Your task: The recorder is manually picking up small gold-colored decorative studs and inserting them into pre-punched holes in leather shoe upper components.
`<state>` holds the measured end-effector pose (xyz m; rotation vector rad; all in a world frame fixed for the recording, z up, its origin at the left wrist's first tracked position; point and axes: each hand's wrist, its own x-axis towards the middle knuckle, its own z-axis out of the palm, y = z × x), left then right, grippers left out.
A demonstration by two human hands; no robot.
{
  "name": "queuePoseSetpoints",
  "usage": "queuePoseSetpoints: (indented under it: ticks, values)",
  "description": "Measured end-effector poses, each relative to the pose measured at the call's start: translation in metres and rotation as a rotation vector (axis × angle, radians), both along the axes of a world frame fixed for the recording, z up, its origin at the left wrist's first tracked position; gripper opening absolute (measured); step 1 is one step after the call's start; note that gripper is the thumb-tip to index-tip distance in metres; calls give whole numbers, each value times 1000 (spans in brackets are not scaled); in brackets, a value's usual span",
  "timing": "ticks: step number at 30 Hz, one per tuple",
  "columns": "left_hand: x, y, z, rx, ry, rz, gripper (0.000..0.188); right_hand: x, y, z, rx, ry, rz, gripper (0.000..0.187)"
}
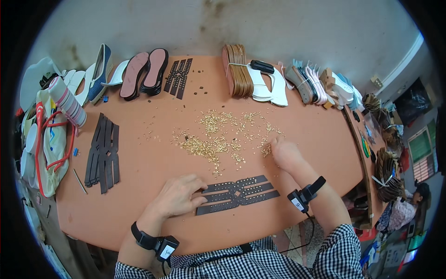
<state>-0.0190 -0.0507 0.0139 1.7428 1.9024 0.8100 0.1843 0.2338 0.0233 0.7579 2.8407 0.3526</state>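
A dark brown cut-out shoe upper with several slit straps lies flat near the front of the table. Small gold studs dot its upper straps. My left hand rests at its left end, thumb and curled fingers closed on the strap ends. Beyond the upper, many loose gold studs are scattered in uneven heaps. My right hand is down at the right edge of these studs with its fingertips bunched together. Whatever lies between those fingertips is hidden by the hand.
More dark uppers are stacked at the left beside a thin metal rod. Another upper lies behind the studs, near pink-topped soles. A tied bundle of brown soles stands at the back. A bag with red cord crowds the left edge.
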Motion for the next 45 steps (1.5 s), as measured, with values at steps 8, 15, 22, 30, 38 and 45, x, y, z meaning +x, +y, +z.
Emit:
queuePoseSetpoints:
  ticks: [8,15,22,30,38,45]
  values:
    - [2,2,0,23,-8,2,29,3,8,0,-27,18,77,16]
    - [1,0,0,21,3,-5,28,2,5,5,-56,36,97,15]
    - [0,-1,-3,29,14,-18,27,3,23,1,-111,38,195,16]
    - [0,2,-1,49,16,-29,27,16,19,-1,-220,147,5,16]
    - [3,0,-1,52,43,-23,27,33,-111,2,-593,369,-8,14]
    - [2,1,0,48,50,-17,27,25,-140,6,-522,367,59,11]
